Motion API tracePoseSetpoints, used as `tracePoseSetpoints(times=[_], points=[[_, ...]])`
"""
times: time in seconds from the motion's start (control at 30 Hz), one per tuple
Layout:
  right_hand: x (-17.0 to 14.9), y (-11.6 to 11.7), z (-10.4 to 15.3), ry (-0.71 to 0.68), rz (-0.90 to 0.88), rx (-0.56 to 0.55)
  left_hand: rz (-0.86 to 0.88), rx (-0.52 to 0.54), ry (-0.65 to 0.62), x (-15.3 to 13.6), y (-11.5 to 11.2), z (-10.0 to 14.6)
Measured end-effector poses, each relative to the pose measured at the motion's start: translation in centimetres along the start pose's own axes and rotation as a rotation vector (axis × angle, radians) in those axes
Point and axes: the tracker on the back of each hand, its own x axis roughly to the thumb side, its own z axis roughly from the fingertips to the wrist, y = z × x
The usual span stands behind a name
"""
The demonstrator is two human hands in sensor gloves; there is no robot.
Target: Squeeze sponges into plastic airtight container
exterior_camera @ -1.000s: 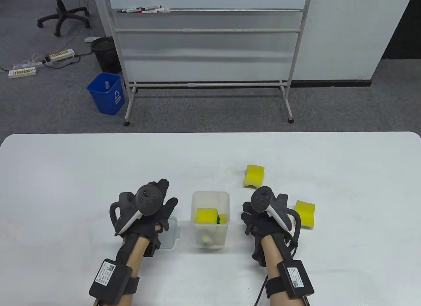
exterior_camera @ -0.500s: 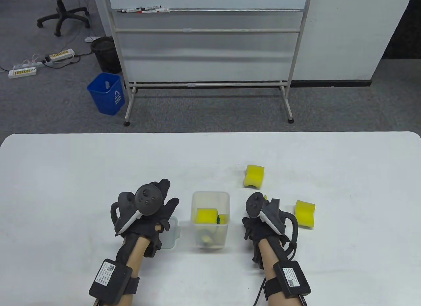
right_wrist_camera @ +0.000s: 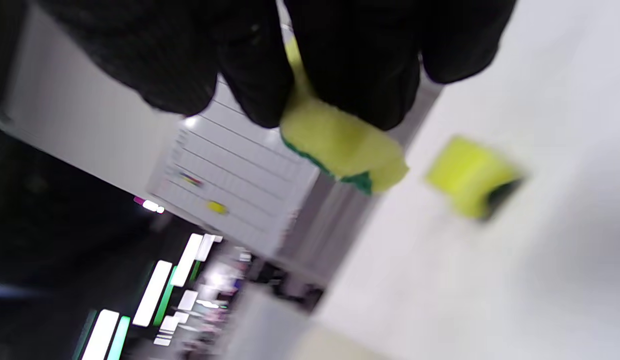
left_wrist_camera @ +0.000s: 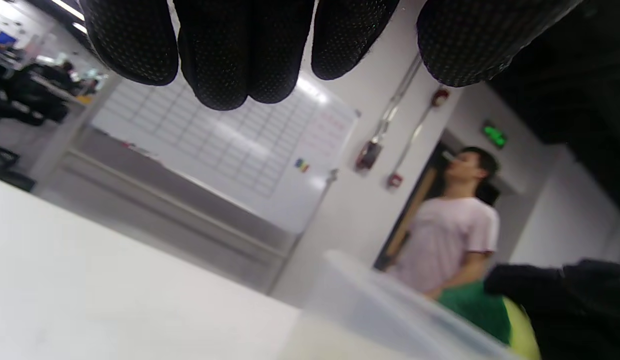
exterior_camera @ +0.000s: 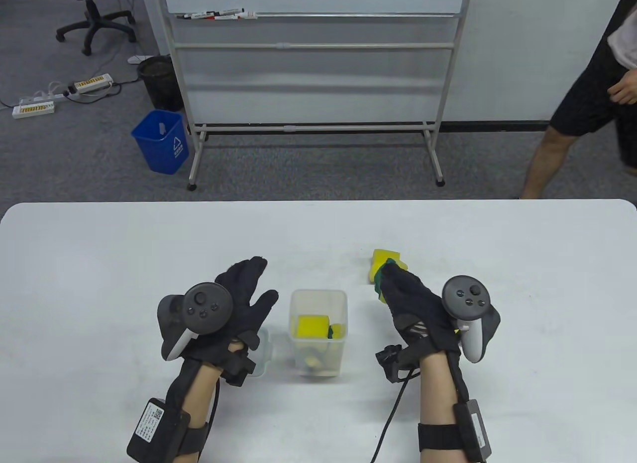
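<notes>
A clear plastic container [exterior_camera: 318, 298] stands open at the table's middle, with yellow sponges [exterior_camera: 312, 326] inside it. My left hand [exterior_camera: 249, 289] hovers just left of it with fingers [left_wrist_camera: 239, 55] straight and spread, holding nothing, partly above the clear lid [exterior_camera: 262, 346]. To the right of the container, my right hand [exterior_camera: 384, 283] pinches a yellow-and-green sponge [right_wrist_camera: 340, 145] in its fingertips. Just beyond them another yellow sponge [exterior_camera: 384, 257] lies on the table. The tracker covers the spot where a third sponge lay.
A person [exterior_camera: 587, 105] stands on the floor beyond the table's far right corner. A whiteboard stand [exterior_camera: 313, 127] and a blue bin [exterior_camera: 161, 142] stand behind the table. The white table [exterior_camera: 99, 264] is bare on its left and far right.
My right hand rolled palm-down and reached forward, now showing a sponge in its fingertips. My left hand turned slightly and spread its fingers. A person has come into view at the upper right.
</notes>
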Motion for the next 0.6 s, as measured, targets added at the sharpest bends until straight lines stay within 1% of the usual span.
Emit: tracePoseSetpoints(times=[0.03, 0.07, 0.13, 0.27, 0.43, 0.5, 0.53, 0.6], points=[[0.8, -0.1, 0.3, -0.031, -0.062, 0.019, 0.02, 0.009, -0.035, 0.7, 0.2, 0.1], [1.3, -0.2, 0.6, -0.054, -0.088, 0.036, 0.037, 0.007, -0.061, 1.2, 0.3, 0.2], [2.9, 0.0, 1.2, -0.125, -0.112, 0.11, 0.093, 0.007, -0.132, 2.5, 0.4, 0.5], [4.9, 1.4, 2.1, -0.211, -0.158, 0.219, 0.135, -0.003, -0.216, 4.1, 0.4, 0.9], [6.2, 4.0, 2.7, -0.273, -0.167, 0.392, 0.181, -0.007, -0.27, 4.3, 0.1, 0.9], [6.4, 5.0, 2.8, -0.284, -0.174, 0.448, 0.188, -0.034, -0.298, 4.3, -0.1, 0.7], [6.4, 5.6, 2.9, -0.289, -0.186, 0.473, 0.181, -0.05, -0.309, 4.3, -0.3, 0.7], [6.3, 6.1, 2.9, -0.275, -0.197, 0.475, 0.174, -0.047, -0.306, 4.1, -0.4, 0.6]])
